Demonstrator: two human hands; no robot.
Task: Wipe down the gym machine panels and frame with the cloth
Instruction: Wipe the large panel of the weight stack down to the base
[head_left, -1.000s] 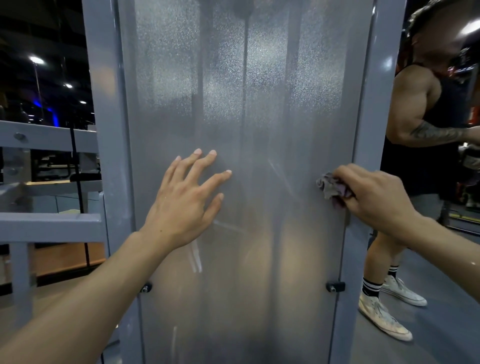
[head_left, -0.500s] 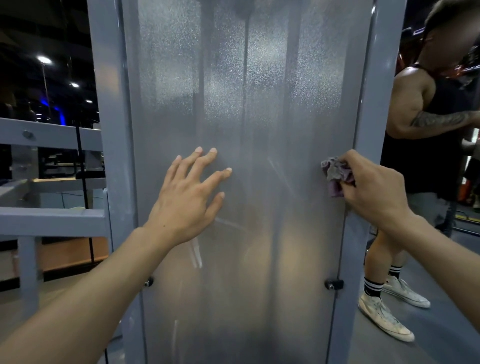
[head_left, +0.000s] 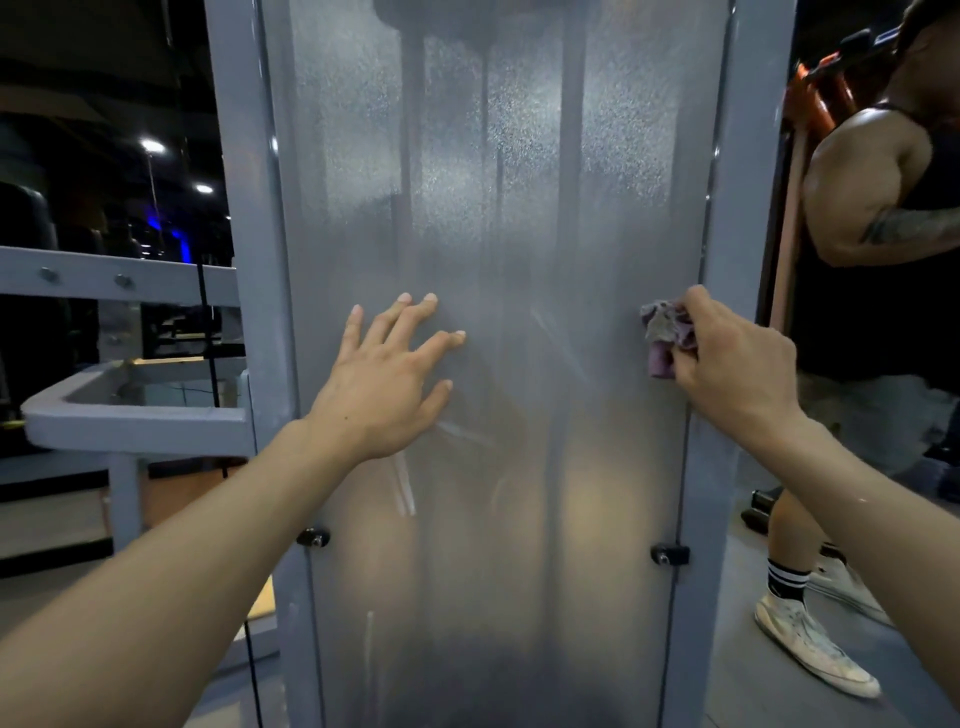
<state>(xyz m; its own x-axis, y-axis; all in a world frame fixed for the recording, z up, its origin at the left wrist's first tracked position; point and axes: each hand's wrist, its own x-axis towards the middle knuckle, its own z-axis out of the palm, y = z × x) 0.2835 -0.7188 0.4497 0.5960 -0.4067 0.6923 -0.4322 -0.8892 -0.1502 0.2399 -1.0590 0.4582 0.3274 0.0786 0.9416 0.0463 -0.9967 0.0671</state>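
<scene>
Now right hand (head_left: 735, 364) grips bunched purple cloth (head_left: 664, 332) at frosted grey panel's (head_left: 519, 234) right edge; left hand (head_left: 387, 382) flat, fingers spread. Risk: bunched cloth likely skips streaks.

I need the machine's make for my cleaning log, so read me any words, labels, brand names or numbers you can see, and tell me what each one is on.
None: no readable text shows anywhere in this view.
The frosted panel carries only smears and speckle, no label.
The grey frame post is bare paint.
The cloth in the right hand shows no tag.
The bystander's forearm tattoo is too blurred to read.
</scene>
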